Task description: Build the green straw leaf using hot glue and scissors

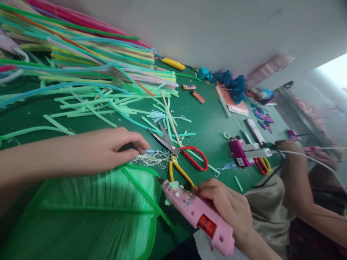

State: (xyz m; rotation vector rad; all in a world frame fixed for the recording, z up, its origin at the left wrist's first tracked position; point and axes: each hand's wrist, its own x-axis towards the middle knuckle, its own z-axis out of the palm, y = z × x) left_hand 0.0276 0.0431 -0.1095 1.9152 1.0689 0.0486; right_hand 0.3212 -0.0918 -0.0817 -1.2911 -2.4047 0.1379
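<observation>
My left hand (116,146) hovers over the top edge of a large green leaf-shaped piece (94,216), fingers loosely bent and apart, with nothing visible between them. Its fingertips are beside a pale thread tassel (151,159). A narrow green strip (148,196) runs slantwise across the leaf's right end. In my right hand (227,204) is a pink glue gun (199,216), its nozzle pointing left toward the leaf's edge. Between my hands lie scissors (173,148) with red and yellow handles, blades spread. A thin wooden stick (170,117) rests just above them.
Bundled coloured pipe cleaners (103,57) and loose mint-green pieces (89,106) cover the back left. A yellow cutter (173,64), a lighter (197,96) and a purple box with plugs (240,153) lie farther right. Another person's arm (298,187) is at the right, with cables nearby.
</observation>
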